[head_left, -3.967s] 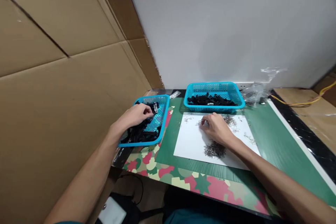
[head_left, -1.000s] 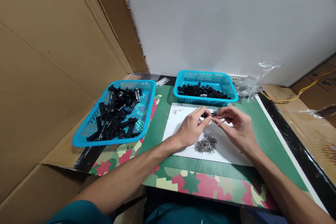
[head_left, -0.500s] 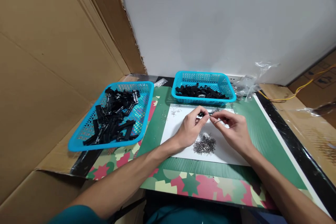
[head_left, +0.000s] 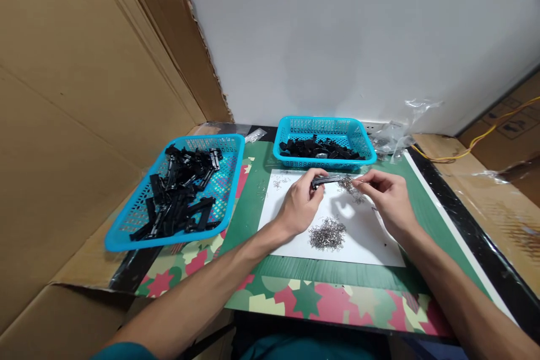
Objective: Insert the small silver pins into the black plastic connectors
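Note:
My left hand (head_left: 300, 202) pinches one end of a long black plastic part (head_left: 331, 179), held level above a white sheet of paper (head_left: 363, 242). My right hand (head_left: 388, 197) is closed in a pinch just right of the part's free end, on something too thin to make out. A heap of small metal springs (head_left: 328, 234) lies on the paper below my hands, and a smaller scatter of springs (head_left: 351, 186) lies near the fingertips.
A blue basket (head_left: 228, 191) of black plastic parts sits at the left. A second blue basket (head_left: 366, 146) of black pieces stands at the back. Cardboard walls (head_left: 84, 95) close the left side. Crumpled clear plastic bags (head_left: 392, 138) and a yellow cable (head_left: 472, 143) lie at the right.
My left hand left the left basket and came over the paper with a black part. In the last second both hands drew slightly apart and the part turned level.

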